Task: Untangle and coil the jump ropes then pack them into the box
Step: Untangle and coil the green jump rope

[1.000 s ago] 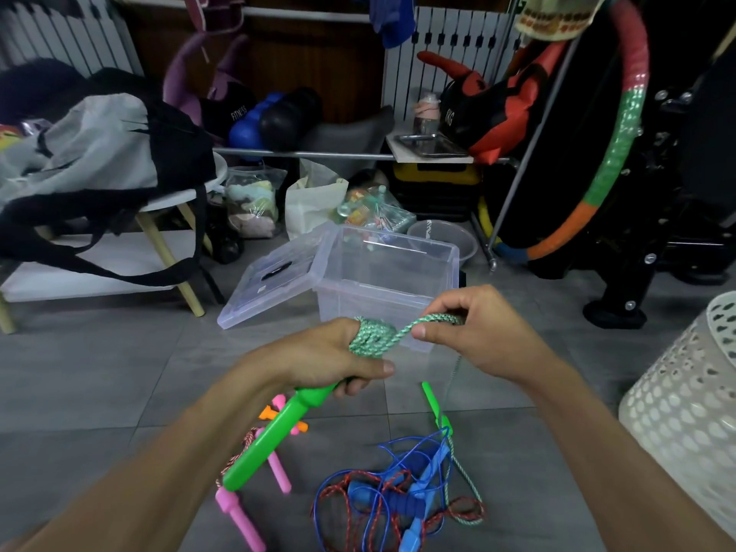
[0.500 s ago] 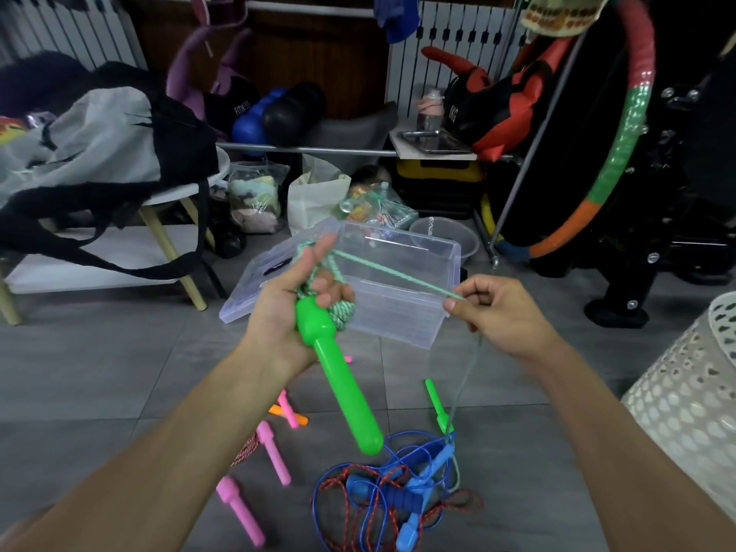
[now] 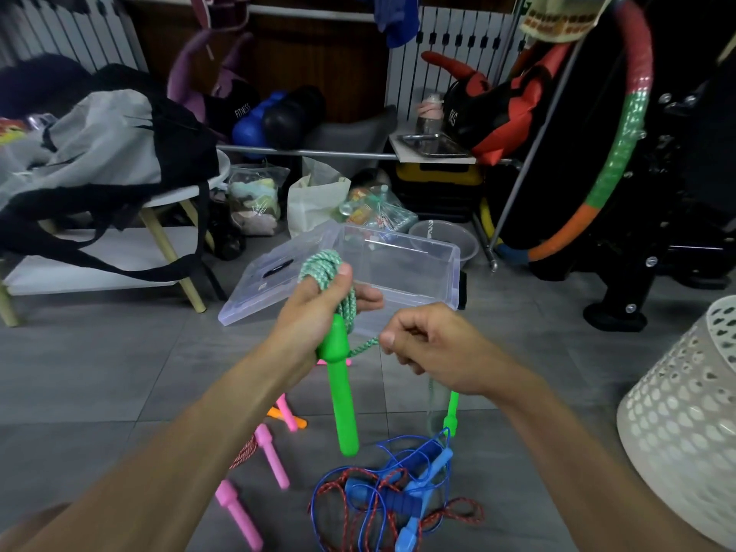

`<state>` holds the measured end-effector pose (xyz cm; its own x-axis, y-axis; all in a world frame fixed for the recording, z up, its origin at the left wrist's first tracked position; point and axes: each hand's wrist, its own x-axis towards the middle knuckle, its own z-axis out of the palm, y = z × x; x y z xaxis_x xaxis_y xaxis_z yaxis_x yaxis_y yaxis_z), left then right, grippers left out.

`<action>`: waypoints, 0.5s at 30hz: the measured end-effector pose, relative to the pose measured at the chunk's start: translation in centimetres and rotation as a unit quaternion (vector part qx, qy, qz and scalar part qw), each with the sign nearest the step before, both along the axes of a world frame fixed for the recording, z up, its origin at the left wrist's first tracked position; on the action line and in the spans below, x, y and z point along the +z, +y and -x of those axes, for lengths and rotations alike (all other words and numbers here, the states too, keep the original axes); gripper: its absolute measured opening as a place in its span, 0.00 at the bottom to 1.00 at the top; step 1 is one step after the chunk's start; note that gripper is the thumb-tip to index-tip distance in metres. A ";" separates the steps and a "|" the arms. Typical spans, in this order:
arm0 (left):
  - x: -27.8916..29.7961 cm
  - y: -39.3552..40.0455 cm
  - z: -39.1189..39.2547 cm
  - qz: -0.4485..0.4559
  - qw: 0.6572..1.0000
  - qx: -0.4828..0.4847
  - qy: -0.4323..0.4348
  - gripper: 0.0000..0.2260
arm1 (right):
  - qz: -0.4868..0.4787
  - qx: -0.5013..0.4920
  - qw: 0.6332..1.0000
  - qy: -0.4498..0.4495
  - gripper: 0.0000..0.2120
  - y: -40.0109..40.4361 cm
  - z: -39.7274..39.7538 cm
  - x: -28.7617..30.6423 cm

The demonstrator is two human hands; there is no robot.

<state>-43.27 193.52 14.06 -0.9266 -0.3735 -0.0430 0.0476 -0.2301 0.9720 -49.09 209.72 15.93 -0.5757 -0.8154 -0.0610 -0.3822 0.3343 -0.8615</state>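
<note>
My left hand (image 3: pixel 318 304) grips the green jump rope's handle (image 3: pixel 341 392), which hangs downward, with several coils of the green-white cord (image 3: pixel 322 264) wound round its fingers. My right hand (image 3: pixel 430 344) pinches the free stretch of that cord just right of the handle. The rope's second green handle (image 3: pixel 451 412) lies on the floor below my right wrist. A tangle of blue and red ropes with blue handles (image 3: pixel 398 496) lies on the tiles near me. Pink handles (image 3: pixel 275 456) lie to its left. The clear plastic box (image 3: pixel 450 272) stands open behind my hands.
The box's clear lid (image 3: pixel 255 288) leans against its left side. A white perforated basket (image 3: pixel 685 424) stands at the right. A stool with a grey-black bag (image 3: pixel 99 153) is at the left. A hula hoop (image 3: pixel 613 153), bags and gym gear crowd the back.
My left hand turned, so the green handle swung from pointing lower left to hanging down. My right hand carried the cord out to the right, then back in close under my left hand.
</note>
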 end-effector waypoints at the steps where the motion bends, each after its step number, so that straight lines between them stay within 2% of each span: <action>1: -0.2 0.3 -0.1 0.041 0.999 -0.017 -0.021 0.18 | 0.015 -0.015 1.000 -0.004 0.11 0.1 0.0 0.1; 4: -0.3 0.6 -0.7 0.180 0.979 -0.070 -0.068 0.17 | 0.032 -0.060 0.998 0.013 0.10 0.8 0.2 0.6; 7: -0.8 0.4 -1.1 0.344 0.925 -0.130 -0.099 0.17 | 0.041 -0.036 0.998 -0.025 0.03 1.9 0.8 1.0; 9: -0.9 0.7 -1.3 0.402 0.891 -0.166 -0.130 0.20 | 0.066 -0.045 0.996 -0.033 0.08 2.4 1.1 1.4; 12: -0.6 1.5 -1.6 0.365 0.890 -0.229 -0.149 0.30 | 0.132 -0.104 0.986 -0.023 0.10 3.2 1.7 1.8; 13: -0.7 1.7 -1.5 0.337 0.894 -0.256 -0.145 0.31 | 0.141 -0.118 0.983 -0.015 0.09 3.3 1.9 1.7; 15: -1.1 2.0 -1.6 0.271 0.899 -0.321 -0.124 0.26 | 0.144 -0.130 0.981 0.006 0.07 3.2 2.2 1.3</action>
